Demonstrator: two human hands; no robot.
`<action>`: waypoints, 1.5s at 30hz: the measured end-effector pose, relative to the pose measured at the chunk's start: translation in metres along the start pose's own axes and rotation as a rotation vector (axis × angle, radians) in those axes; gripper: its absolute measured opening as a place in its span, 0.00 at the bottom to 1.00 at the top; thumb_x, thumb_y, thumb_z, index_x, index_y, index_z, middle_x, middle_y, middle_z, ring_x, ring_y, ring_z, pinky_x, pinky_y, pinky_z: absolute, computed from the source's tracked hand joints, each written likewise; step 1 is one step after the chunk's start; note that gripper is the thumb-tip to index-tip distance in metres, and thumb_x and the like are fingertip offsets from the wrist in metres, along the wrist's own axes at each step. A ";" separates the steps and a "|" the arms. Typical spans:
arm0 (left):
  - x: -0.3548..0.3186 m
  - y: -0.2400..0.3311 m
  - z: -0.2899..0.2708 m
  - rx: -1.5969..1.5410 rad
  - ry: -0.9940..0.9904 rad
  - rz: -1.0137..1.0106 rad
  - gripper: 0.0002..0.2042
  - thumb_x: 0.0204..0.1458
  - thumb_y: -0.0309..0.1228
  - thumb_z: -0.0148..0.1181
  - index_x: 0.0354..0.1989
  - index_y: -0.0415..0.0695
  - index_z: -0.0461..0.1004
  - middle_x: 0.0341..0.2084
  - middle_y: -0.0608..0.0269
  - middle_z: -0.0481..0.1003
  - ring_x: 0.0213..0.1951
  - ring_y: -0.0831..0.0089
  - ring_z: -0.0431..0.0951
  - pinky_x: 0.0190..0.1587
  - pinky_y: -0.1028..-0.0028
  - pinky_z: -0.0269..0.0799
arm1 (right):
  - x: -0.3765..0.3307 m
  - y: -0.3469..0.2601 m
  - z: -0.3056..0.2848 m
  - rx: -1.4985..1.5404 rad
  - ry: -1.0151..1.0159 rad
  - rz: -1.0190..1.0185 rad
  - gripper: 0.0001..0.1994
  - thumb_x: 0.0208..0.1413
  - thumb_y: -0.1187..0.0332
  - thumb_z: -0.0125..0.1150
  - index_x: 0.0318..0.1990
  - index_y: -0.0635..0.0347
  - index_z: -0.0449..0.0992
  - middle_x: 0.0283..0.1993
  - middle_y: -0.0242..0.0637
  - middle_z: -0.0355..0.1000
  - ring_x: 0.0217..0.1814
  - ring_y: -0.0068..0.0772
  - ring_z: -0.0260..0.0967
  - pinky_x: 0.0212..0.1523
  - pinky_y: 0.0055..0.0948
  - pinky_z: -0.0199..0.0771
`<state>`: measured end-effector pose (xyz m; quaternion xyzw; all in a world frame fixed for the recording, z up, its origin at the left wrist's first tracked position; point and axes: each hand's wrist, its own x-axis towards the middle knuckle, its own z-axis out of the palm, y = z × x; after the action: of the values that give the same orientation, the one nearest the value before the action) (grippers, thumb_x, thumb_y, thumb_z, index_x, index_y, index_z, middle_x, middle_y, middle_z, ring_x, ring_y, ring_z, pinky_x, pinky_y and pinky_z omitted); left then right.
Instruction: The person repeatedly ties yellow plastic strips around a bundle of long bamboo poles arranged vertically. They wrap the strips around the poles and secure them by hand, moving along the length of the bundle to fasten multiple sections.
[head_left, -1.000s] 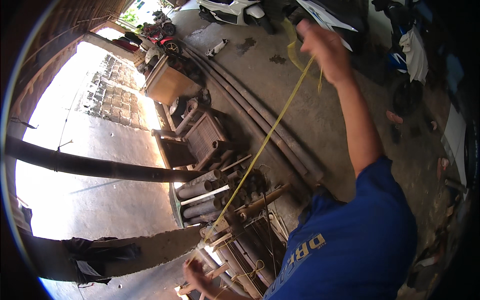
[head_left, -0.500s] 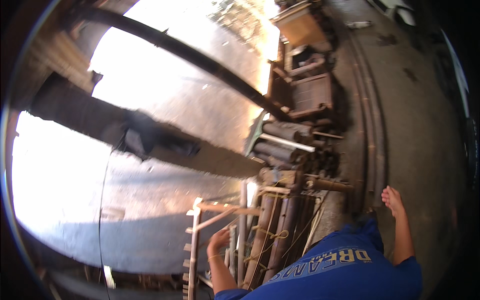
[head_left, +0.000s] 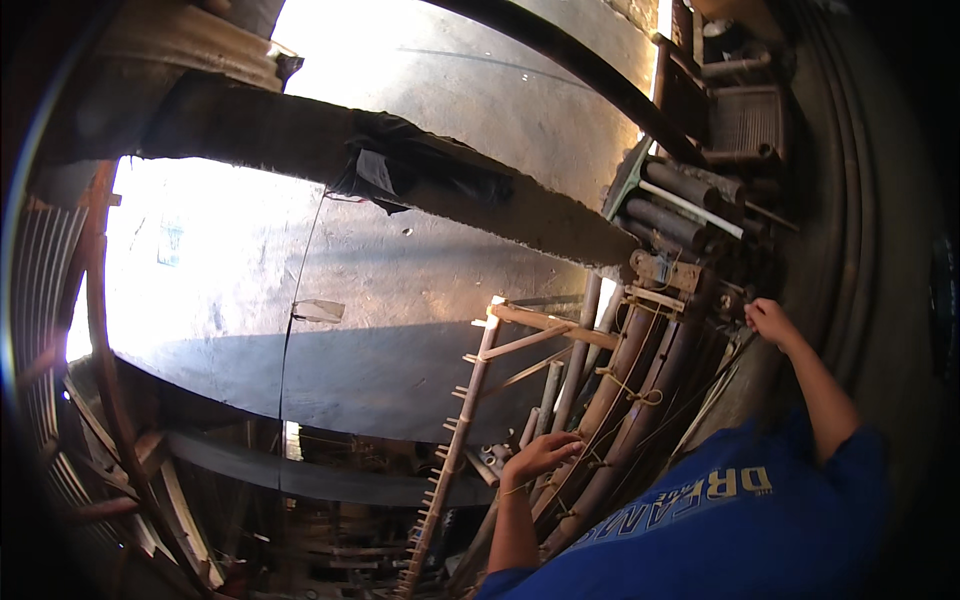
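My left hand is open with its fingers stretched out, in front of a bundle of thick bamboo poles tied with yellow cord. Nothing shows in it, and I cannot tell whether it touches the poles. My right hand is closed with its fingers curled, at the right of the poles' upper ends, and no object shows in it. Close to its fingertips is the cut end of a bamboo pole. A wooden frame with pegs stands left of the bundle.
A thick post with black plastic on it crosses the view. Stacked bamboo pieces and a brown slatted crate are beyond the bundle. Long poles lie on the floor at the right. A dark cord hangs at the left.
The view has swung so that the bundle and post now appear further right. My right hand has come nearer to the bamboo ends, and my left hand's fingers are stretched toward the bundle.
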<state>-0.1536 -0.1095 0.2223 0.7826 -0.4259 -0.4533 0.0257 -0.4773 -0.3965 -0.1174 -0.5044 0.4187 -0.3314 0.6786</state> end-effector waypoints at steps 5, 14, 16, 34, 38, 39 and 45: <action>-0.011 -0.044 0.020 0.206 0.123 -0.021 0.27 0.58 0.50 0.58 0.53 0.36 0.73 0.43 0.51 0.78 0.43 0.65 0.80 0.46 0.68 0.73 | -0.001 0.034 0.055 0.002 -0.159 0.135 0.15 0.63 0.60 0.54 0.32 0.64 0.75 0.26 0.33 0.73 0.26 0.23 0.69 0.28 0.27 0.70; -0.015 -0.023 0.044 -0.078 -0.072 -0.177 0.28 0.58 0.46 0.60 0.60 0.38 0.66 0.35 0.51 0.80 0.30 0.73 0.81 0.35 0.73 0.74 | -0.034 0.048 0.087 -0.039 -0.265 0.224 0.15 0.62 0.58 0.55 0.33 0.63 0.76 0.27 0.34 0.74 0.26 0.24 0.69 0.28 0.28 0.70; -0.012 -0.015 0.043 -0.095 -0.097 -0.148 0.27 0.58 0.44 0.59 0.60 0.38 0.65 0.33 0.53 0.80 0.29 0.74 0.80 0.34 0.74 0.74 | -0.034 0.044 0.085 -0.044 -0.265 0.238 0.16 0.62 0.58 0.55 0.33 0.63 0.76 0.27 0.34 0.74 0.26 0.24 0.69 0.27 0.28 0.70; 0.016 0.032 0.027 -0.681 -0.258 0.411 0.13 0.55 0.30 0.58 0.43 0.30 0.75 0.35 0.42 0.79 0.33 0.67 0.82 0.25 0.80 0.75 | -0.026 0.036 0.062 -0.125 -0.120 0.141 0.16 0.61 0.57 0.56 0.33 0.63 0.76 0.28 0.36 0.75 0.29 0.28 0.72 0.31 0.32 0.72; 0.017 0.040 0.019 -0.703 -0.350 0.492 0.13 0.55 0.30 0.59 0.43 0.31 0.76 0.35 0.43 0.79 0.36 0.65 0.81 0.33 0.75 0.76 | -0.030 0.034 0.059 -0.116 -0.119 0.147 0.15 0.62 0.59 0.56 0.32 0.63 0.75 0.26 0.33 0.74 0.28 0.24 0.70 0.31 0.30 0.70; 0.018 0.043 0.018 -0.697 -0.380 0.502 0.13 0.55 0.29 0.59 0.44 0.32 0.76 0.33 0.46 0.79 0.37 0.65 0.81 0.37 0.72 0.76 | -0.028 0.034 0.059 -0.110 -0.115 0.144 0.15 0.62 0.59 0.56 0.32 0.63 0.75 0.26 0.33 0.74 0.28 0.24 0.70 0.31 0.30 0.70; 0.014 0.044 0.022 -0.707 -0.324 0.487 0.14 0.52 0.30 0.60 0.42 0.30 0.76 0.29 0.47 0.79 0.35 0.64 0.81 0.60 0.57 0.66 | -0.039 0.008 0.059 -0.100 -0.154 0.143 0.15 0.62 0.58 0.55 0.33 0.63 0.75 0.29 0.34 0.75 0.30 0.23 0.71 0.32 0.28 0.71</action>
<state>-0.1944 -0.1394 0.2188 0.5222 -0.4152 -0.6679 0.3299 -0.4411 -0.3360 -0.1078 -0.5303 0.4164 -0.2212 0.7046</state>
